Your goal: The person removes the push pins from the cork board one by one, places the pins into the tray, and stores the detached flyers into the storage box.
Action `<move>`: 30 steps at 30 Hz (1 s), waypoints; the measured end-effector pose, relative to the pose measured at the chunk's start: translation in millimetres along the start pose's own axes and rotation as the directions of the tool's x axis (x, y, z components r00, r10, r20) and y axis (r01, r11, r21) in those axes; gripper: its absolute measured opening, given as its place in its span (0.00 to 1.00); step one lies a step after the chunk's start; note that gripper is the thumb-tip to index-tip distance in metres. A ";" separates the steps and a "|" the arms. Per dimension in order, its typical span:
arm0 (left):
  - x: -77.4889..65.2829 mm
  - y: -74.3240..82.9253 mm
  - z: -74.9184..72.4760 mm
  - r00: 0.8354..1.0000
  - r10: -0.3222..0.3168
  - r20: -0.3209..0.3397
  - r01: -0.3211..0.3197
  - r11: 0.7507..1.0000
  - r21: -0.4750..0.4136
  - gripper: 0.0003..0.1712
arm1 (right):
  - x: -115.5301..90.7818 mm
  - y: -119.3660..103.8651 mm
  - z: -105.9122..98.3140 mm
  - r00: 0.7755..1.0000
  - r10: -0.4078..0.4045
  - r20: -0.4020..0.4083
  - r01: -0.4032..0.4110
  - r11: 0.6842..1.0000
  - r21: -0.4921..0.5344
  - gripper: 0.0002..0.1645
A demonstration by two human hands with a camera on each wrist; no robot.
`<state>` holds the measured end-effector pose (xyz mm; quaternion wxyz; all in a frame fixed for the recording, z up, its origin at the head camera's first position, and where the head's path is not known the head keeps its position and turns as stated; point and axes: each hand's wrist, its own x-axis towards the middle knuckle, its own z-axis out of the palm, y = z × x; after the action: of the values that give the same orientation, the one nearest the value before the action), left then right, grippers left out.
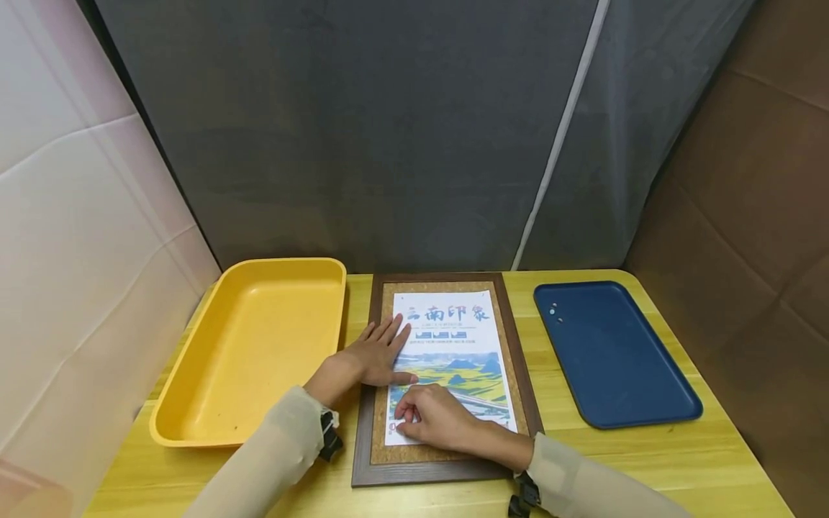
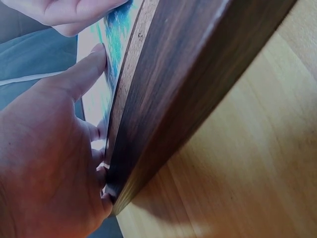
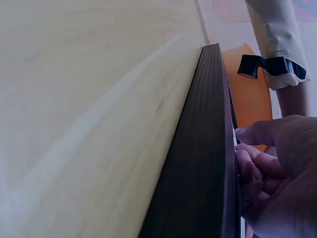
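Note:
A printed landscape poster (image 1: 453,367) with large blue characters lies on a wood-framed cork board (image 1: 451,455). My left hand (image 1: 378,354) rests spread across the board's left side, fingers on the poster's left edge. Its thumb touches the paper in the left wrist view. Over the poster's lower-left corner, my right hand (image 1: 440,417) has its fingers curled. Thumb and index finger pinch a small pale thing there, mostly hidden and too small to name. Tiny dots show at the poster's top corners. Several small tacks (image 1: 553,311) sit on the blue tray (image 1: 622,360).
A deep yellow tray (image 1: 249,352) stands left of the board, near the left forearm. The blue tray is to the right. All rest on a yellow wooden table (image 1: 725,460), with a dark curtain (image 1: 363,144) behind and fabric walls at both sides.

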<state>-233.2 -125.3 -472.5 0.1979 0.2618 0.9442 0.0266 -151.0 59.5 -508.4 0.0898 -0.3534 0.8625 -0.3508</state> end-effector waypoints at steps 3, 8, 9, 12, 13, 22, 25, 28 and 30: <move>-0.4 0.6 0.5 1.000 0.004 -0.005 -0.004 1.000 0.005 0.59 | -0.3 -0.9 2.3 1.000 0.006 -0.011 -0.006 1.000 -0.011 0.05; -0.9 0.7 0.8 1.000 0.003 -0.006 -0.003 1.000 0.012 0.59 | 0.0 -2.4 4.7 1.000 0.005 -0.029 -0.006 0.999 -0.047 0.04; -0.8 0.6 0.7 1.000 0.002 -0.005 -0.002 1.000 0.013 0.59 | 0.1 -2.6 4.9 0.999 0.005 -0.033 -0.007 0.999 -0.053 0.04; -0.6 0.4 0.4 1.000 -0.001 -0.004 0.001 1.000 0.015 0.59 | 0.6 -3.0 5.6 0.999 0.005 -0.042 -0.007 0.998 -0.066 0.04; -0.5 0.5 0.1 1.000 -0.002 -0.004 0.002 1.000 0.015 0.59 | 0.8 -3.1 5.8 0.999 0.003 -0.044 -0.006 0.997 -0.073 0.04; -0.2 -0.1 -0.1 1.000 0.001 -0.002 -0.001 1.000 0.013 0.60 | 1.2 -4.7 7.5 0.999 0.003 -0.051 -0.009 0.994 -0.110 0.03; -0.5 0.0 -0.9 1.000 0.003 -0.004 -0.003 1.000 0.011 0.60 | 1.5 -4.7 7.5 0.998 0.002 -0.057 -0.009 0.994 -0.111 0.03; -0.7 0.1 -1.2 1.000 0.005 -0.002 -0.005 1.000 0.006 0.59 | 1.6 -3.4 8.3 0.998 0.000 -0.062 -0.007 0.995 -0.101 0.03; -0.8 0.0 -0.8 1.000 0.007 -0.001 -0.007 1.000 0.003 0.59 | 1.4 -2.6 9.1 0.998 0.002 -0.066 -0.008 0.996 -0.087 0.04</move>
<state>-232.9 -125.7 -471.5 0.1967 0.2652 0.9435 0.0260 -147.0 52.3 -513.2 0.0469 -0.3433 0.8803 -0.3242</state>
